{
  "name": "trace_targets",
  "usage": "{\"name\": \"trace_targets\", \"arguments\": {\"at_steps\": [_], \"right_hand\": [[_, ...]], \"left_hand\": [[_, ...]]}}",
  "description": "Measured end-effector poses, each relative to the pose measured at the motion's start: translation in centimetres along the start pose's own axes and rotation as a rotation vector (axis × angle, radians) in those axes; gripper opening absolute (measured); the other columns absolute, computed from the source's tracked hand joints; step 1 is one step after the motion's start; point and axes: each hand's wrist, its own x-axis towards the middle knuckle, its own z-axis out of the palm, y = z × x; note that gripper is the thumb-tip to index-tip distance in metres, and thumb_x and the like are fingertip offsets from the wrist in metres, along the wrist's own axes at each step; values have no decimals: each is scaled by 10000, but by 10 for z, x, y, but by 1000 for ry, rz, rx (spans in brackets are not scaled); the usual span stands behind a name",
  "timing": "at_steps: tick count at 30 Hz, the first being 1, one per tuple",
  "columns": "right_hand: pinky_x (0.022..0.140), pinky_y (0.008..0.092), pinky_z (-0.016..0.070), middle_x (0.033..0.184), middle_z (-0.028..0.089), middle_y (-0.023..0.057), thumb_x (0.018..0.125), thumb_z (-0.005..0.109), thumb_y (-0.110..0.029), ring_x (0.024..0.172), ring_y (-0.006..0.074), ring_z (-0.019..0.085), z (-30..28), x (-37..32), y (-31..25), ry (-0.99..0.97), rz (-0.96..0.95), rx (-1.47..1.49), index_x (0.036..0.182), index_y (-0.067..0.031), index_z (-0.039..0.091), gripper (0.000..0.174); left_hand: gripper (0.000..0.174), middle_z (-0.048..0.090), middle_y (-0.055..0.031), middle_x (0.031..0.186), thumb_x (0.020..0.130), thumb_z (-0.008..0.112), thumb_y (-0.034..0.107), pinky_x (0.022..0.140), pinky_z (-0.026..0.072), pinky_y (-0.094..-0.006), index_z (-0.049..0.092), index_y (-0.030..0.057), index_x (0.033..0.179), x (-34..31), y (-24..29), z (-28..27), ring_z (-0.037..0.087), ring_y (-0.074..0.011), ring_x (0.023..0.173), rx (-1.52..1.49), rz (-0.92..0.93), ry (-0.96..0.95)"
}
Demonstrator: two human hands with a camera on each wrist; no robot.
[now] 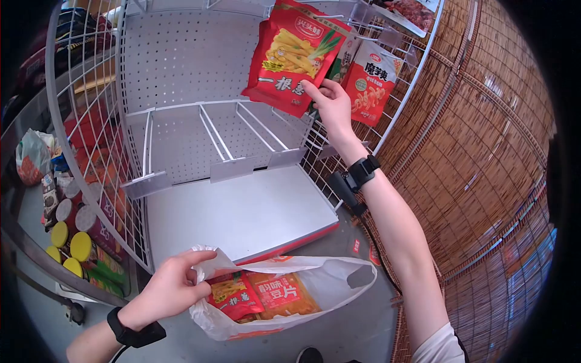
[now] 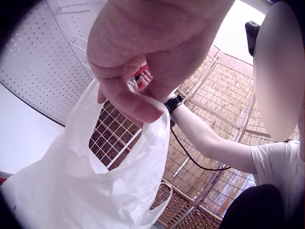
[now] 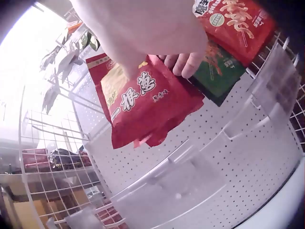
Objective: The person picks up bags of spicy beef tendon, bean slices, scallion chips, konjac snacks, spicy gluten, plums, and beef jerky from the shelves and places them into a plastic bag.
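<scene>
Up at the rack's hooks, my right hand (image 1: pixel 334 109) grips a red snack packet (image 1: pixel 290 54) by its lower right corner, thumb on the printed front. More red packaging shows beneath this packet's lower edge in the right wrist view. Just right of it hang a red-and-white snack packet (image 1: pixel 370 81) and a green packet (image 3: pixel 217 74). Low at the left, my left hand (image 1: pixel 172 284) holds the handle of a white plastic bag (image 2: pixel 95 191). Inside the bag's open mouth lie a red packet (image 1: pixel 227 299) like the gripped one and an orange-red packet (image 1: pixel 281 293).
A wire display rack has a perforated back panel (image 1: pixel 175 60), prongs with clear label holders (image 1: pixel 233 168) and a white bottom shelf (image 1: pixel 242 209). Tubs with yellow lids (image 1: pixel 82 247) and other goods stand left of its side grid. A woven screen (image 1: pixel 484 151) lines the right.
</scene>
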Motion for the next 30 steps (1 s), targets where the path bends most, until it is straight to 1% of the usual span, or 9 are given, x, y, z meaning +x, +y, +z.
{"name": "trace_targets", "arguments": {"at_steps": [6,10,12,20,23,25,27,28,30], "right_hand": [[805,275,510,1080,660,93,840,746,-223,959,130,628,14,-3,-19,-84,-113,263,1146,30,580,430],[846,297,517,1106,660,98,867,711,-208,983,154,640,17,-4,-34,-157,15,392,1146,23,590,382],[831,291,528,1090,671,98,880,696,-210,948,150,655,16,-7,-43,-169,64,403,1144,16,602,361],[947,341,499,1216,614,97,946,597,-208,1071,159,616,-37,-40,-79,-296,-200,640,1245,-1,533,369],[944,337,496,1237,600,95,969,555,-215,1093,170,605,-65,-71,-75,-406,-181,694,1280,3,502,384],[935,329,494,1240,598,92,962,568,-213,1095,164,601,-75,-100,-61,-413,-105,596,1280,5,504,391],[917,305,486,1237,604,87,931,616,-209,1082,138,596,-80,-135,-49,-483,21,476,1276,14,513,423],[924,307,485,1232,608,85,921,630,-208,1079,136,597,-85,-153,-40,-561,155,456,1275,17,513,436],[937,313,484,1223,614,83,913,642,-205,1072,134,600,-88,-190,-19,-693,440,439,1280,23,509,452]], "left_hand": [[552,625,-123,953,722,611,40,579,489,-275,542,-32,1264,3,0,1,557,-121,611,30,-26,-9],[550,621,-118,916,723,609,39,573,486,-276,544,-28,1265,7,-5,3,550,-117,596,14,-6,8],[591,582,-168,1219,736,540,-69,661,543,-274,483,-50,1323,8,0,1,664,-140,745,55,20,-47],[596,598,-153,1185,738,534,-66,653,532,-258,479,-44,1331,7,2,1,656,-130,731,45,-47,-56],[598,607,-145,1168,738,531,-71,650,530,-255,476,-41,1333,8,0,0,650,-120,730,39,-48,-49],[601,617,-131,1143,738,526,-78,647,528,-252,475,-37,1335,8,-6,2,640,-110,716,31,-51,-39],[544,570,-68,794,736,594,29,531,445,-261,541,-12,1276,9,-9,4,487,-81,548,-6,16,34],[601,641,-90,994,739,518,-84,616,509,-239,477,-32,1336,8,-2,3,613,-91,677,39,-19,-11],[608,625,-43,819,736,507,-80,589,486,-226,470,-28,1341,7,0,3,601,-76,657,29,-50,-16]]}}
